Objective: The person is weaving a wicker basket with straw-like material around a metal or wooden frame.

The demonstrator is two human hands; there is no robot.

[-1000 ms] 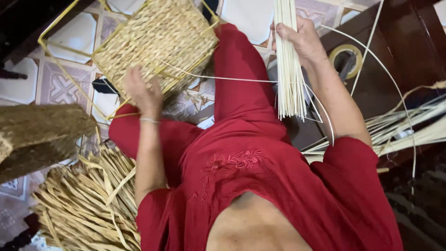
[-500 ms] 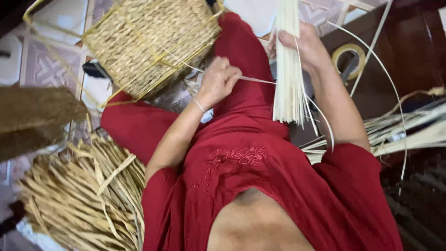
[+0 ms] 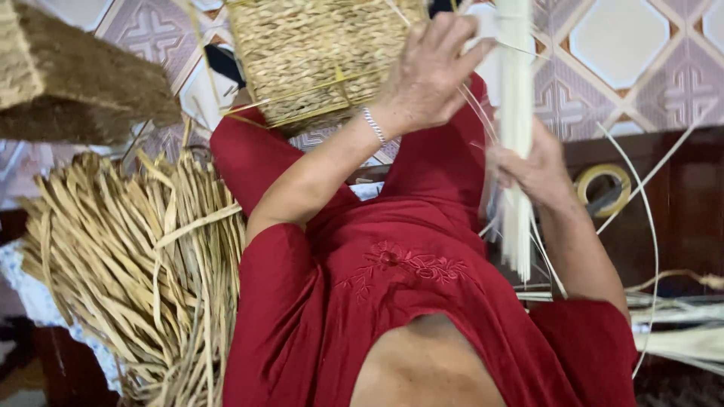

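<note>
While the right hand (image 3: 535, 169) clamps a bundle of pale reed strips (image 3: 515, 128), the left hand (image 3: 430, 71) pinches one thin strand. A woven basket (image 3: 317, 53) sits just beyond, on the far side.

My left hand (image 3: 430, 71) is lifted far out in front of me, wrist bent and fingers curled loosely inward, the forearm running back and down to the left with the elbow bent (a thin bracelet sits at the wrist). My right hand (image 3: 532, 169) is lower and nearer, to the right, its fingers closed in a firm grip, knuckles turned outward. The right forearm slants down to the right toward my body, and both upper arms are covered by short red sleeves.
</note>
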